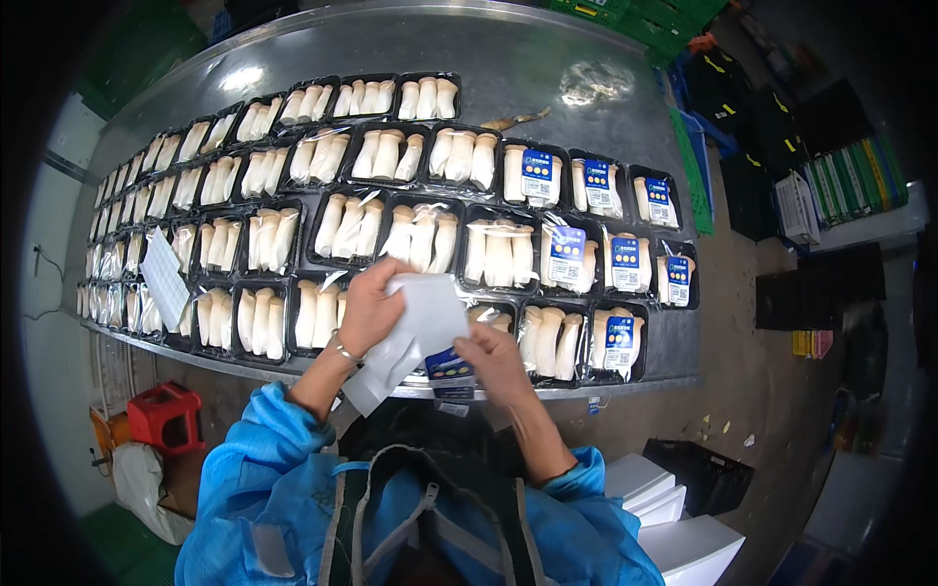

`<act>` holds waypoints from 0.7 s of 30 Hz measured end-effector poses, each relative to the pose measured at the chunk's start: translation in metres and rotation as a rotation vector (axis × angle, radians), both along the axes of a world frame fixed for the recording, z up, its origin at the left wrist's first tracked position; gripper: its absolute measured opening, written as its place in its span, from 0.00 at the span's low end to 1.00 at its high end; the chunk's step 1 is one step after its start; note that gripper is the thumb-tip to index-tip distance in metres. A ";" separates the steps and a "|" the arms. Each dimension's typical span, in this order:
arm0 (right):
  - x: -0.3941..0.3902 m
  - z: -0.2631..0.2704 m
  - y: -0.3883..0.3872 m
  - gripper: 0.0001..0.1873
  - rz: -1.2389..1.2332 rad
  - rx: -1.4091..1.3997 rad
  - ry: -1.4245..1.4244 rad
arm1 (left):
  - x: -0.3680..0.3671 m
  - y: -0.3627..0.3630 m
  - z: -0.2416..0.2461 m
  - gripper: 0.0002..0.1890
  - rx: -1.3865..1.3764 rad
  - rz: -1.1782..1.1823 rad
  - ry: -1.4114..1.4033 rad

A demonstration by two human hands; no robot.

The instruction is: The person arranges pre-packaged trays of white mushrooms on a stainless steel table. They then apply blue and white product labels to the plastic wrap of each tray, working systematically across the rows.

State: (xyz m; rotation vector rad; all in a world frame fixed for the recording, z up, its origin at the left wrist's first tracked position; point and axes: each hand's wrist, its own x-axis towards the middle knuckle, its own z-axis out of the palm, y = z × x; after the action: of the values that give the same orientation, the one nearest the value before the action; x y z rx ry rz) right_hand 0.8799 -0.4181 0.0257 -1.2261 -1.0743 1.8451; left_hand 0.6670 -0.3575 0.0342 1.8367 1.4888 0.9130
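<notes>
A strip of label backing paper (423, 311), pale side up, is gripped by my left hand (372, 308) over the table's front edge. At the strip's right edge, the thumb and fingers of my right hand (497, 360) pinch it. Blue-and-white printed labels (449, 368) show below, between the hands. Under and around my hands are film-wrapped black trays of king oyster mushrooms (498, 253). On the right, several trays bear a blue-and-white label (621, 337); those in the middle and left show plain film.
The metal table (506, 44) carries rows of trays. A pale sheet (164, 278) lies across trays at left. A brown scrap (516, 119) lies behind them. A red stool (167, 417) stands lower left; white boxes (689, 549) and a black crate (700, 476) stand lower right.
</notes>
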 end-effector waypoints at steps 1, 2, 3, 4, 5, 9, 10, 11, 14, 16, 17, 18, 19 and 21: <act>-0.001 0.000 -0.003 0.08 -0.074 0.013 -0.013 | 0.008 -0.001 0.008 0.18 0.146 0.043 0.177; 0.001 0.000 -0.004 0.07 -0.146 0.025 -0.026 | 0.016 -0.004 0.015 0.24 0.316 -0.012 0.257; 0.003 -0.002 -0.006 0.06 -0.224 0.038 -0.039 | 0.024 -0.007 0.018 0.29 0.487 -0.074 0.335; 0.005 0.002 -0.008 0.06 -0.254 0.096 -0.010 | 0.031 -0.010 0.019 0.25 0.536 -0.243 0.301; 0.007 0.008 -0.011 0.06 -0.271 0.117 0.001 | 0.035 -0.013 0.020 0.22 0.582 -0.411 0.264; 0.005 0.028 -0.019 0.08 -0.398 0.163 0.101 | 0.050 -0.020 -0.013 0.10 0.308 -0.448 -0.150; 0.005 0.029 -0.022 0.08 -0.428 0.168 0.105 | 0.054 -0.024 -0.010 0.07 0.195 -0.434 -0.213; 0.007 0.029 -0.024 0.08 -0.388 0.159 0.082 | 0.058 -0.027 -0.007 0.05 0.082 -0.418 -0.274; 0.021 0.017 -0.030 0.08 -0.291 0.247 -0.073 | 0.058 -0.030 -0.008 0.03 -0.038 -0.440 -0.241; 0.023 0.020 -0.037 0.06 -0.293 0.381 -0.182 | 0.054 -0.036 -0.014 0.02 -0.092 -0.464 -0.187; 0.024 0.023 -0.040 0.05 -0.291 0.448 -0.237 | 0.050 -0.039 -0.014 0.02 -0.083 -0.506 -0.127; 0.025 0.024 -0.044 0.02 -0.290 0.512 -0.354 | 0.046 -0.042 -0.014 0.02 -0.073 -0.551 -0.069; 0.028 0.027 -0.049 0.02 -0.328 0.549 -0.336 | 0.040 -0.047 -0.015 0.03 -0.066 -0.589 -0.012; 0.037 0.030 -0.060 0.02 -0.398 0.626 -0.299 | 0.024 -0.060 -0.027 0.08 -0.112 -0.577 0.026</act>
State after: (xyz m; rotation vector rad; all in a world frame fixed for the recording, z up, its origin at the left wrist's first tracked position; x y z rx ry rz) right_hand 0.9167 -0.4780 0.0558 -1.2272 -1.3192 0.9379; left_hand 0.6908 -0.4171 0.0074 2.0328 0.9111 0.5134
